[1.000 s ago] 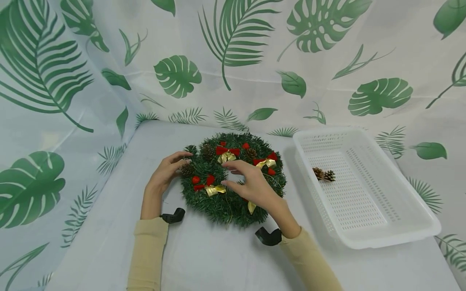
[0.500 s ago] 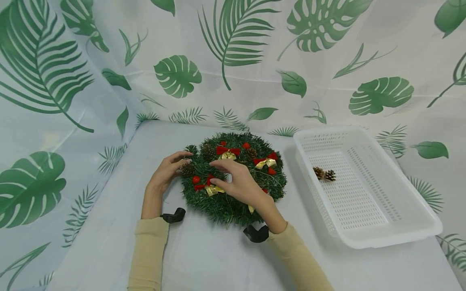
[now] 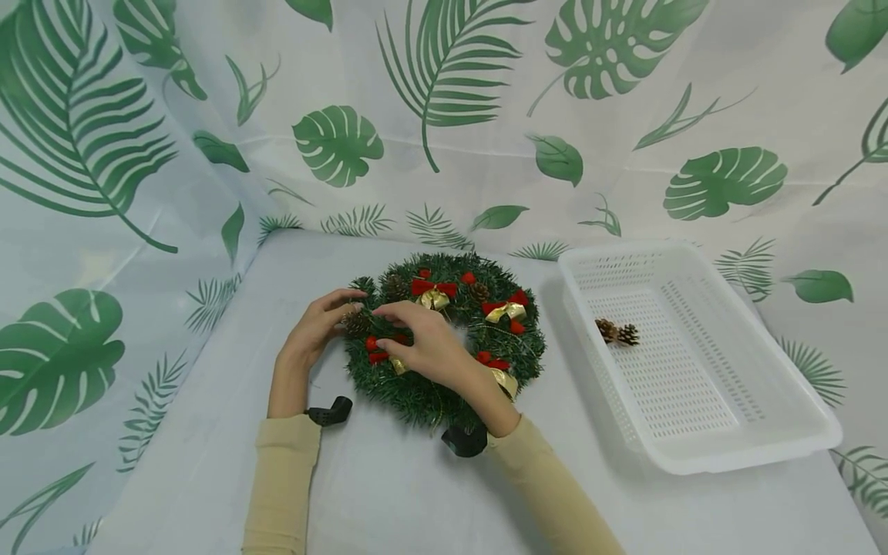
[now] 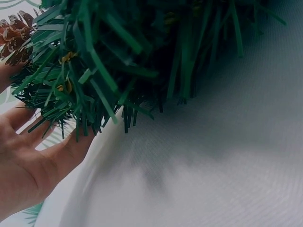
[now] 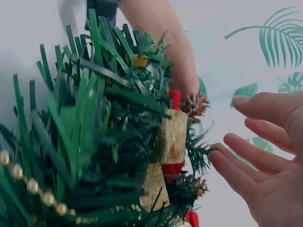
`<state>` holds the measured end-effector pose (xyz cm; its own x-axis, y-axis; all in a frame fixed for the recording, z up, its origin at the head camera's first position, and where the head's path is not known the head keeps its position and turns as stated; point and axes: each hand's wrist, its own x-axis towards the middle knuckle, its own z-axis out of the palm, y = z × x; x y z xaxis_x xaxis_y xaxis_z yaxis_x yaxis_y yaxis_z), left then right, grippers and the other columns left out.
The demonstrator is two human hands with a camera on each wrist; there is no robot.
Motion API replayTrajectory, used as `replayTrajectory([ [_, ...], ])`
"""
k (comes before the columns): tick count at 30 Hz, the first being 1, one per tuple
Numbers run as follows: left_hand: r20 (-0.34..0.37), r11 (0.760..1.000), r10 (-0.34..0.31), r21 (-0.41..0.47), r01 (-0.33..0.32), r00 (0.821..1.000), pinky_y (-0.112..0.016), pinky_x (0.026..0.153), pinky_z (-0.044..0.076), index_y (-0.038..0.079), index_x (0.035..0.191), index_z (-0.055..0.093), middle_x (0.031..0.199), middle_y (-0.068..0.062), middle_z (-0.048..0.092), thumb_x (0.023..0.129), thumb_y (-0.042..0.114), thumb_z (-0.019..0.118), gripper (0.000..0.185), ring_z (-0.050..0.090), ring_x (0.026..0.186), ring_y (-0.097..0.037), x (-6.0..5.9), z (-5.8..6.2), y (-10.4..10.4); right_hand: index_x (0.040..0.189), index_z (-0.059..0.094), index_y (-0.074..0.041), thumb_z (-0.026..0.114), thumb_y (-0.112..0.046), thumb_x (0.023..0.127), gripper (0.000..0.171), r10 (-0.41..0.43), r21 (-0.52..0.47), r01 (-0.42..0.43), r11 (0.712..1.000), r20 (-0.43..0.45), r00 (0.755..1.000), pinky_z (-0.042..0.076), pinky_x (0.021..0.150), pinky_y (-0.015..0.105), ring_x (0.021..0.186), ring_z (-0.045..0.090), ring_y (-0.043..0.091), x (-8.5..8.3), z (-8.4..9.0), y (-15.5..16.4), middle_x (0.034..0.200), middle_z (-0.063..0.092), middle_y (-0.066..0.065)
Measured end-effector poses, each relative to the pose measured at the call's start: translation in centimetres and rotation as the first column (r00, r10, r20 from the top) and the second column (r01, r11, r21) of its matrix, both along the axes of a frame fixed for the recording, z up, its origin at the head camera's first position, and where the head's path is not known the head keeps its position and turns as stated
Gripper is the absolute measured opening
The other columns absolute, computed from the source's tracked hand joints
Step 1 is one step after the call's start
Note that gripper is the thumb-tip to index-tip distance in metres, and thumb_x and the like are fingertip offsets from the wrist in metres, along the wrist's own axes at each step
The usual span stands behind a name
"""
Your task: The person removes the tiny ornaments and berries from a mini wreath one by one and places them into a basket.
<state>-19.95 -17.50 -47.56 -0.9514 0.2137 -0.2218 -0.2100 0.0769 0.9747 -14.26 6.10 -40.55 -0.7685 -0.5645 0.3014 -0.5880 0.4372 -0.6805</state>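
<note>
Wreath (image 3: 502, 339) lies on the table (image 3: 388, 493), its left edge in the left hand (image 3: 308, 331) and its middle beneath the right hand (image 3: 430, 343). A cone (image 3: 357, 323) sits at that edge, by the left fingertips; whether it is fastened cannot be seen. The likeliest trouble starts there: if it only rests in the sprigs, a slackened left grip or a bump from the right fingertips could knock it loose. The berry (image 3: 371, 343) close by the right thumb, and the bow (image 3: 398, 364) partly under it, could be bent by a low sweep of that hand. The bead string (image 5: 47, 196) might snag a finger, and uneven pressure from the two hands could twist the ring.

The left hand is curled round the edge, some fingers partly hidden by sprigs. The right hand grips nothing: thumb and forefinger stand apart, the other fingers loosely extended; whether one touches a sprig I cannot tell. The right forearm slants across the near side, its wrist camera (image 3: 466, 441) at the rim, where it could catch the greenery. Well to the right of the right hand stands the basket (image 3: 683, 370) with loose cones (image 3: 627, 334).
</note>
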Motion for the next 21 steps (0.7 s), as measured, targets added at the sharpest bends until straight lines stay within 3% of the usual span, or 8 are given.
replayTrajectory([
  [11,-0.018,1.0,-0.012,-0.015,0.011,1.0,-0.054,0.106,0.041,0.008,0.145,0.056,0.154,-0.014,0.044,0.107,0.031,0.058,0.045,0.05,0.126,-0.03,-0.1,-0.1,-0.1,0.134,0.063,0.0,0.071,-0.008,0.098,0.038,0.074,0.0,-0.074,0.997,-0.063,0.995,0.057,0.096,0.039,0.116,0.067,0.031,-0.6,0.0,-1.7,0.132,0.065,0.016],
  [21,-0.019,1.0,-0.016,-0.011,0.016,1.0,-0.053,0.107,0.041,0.007,0.148,0.053,0.156,-0.013,0.044,0.108,0.031,0.056,0.047,0.047,0.135,-0.034,-0.1,-0.3,-0.2,0.139,0.059,-0.001,0.07,-0.009,0.099,0.043,0.07,0.092,-0.067,0.994,-0.03,0.997,0.055,0.099,0.037,0.122,0.063,0.03,-1.3,0.0,-2.7,0.137,0.062,0.017],
])
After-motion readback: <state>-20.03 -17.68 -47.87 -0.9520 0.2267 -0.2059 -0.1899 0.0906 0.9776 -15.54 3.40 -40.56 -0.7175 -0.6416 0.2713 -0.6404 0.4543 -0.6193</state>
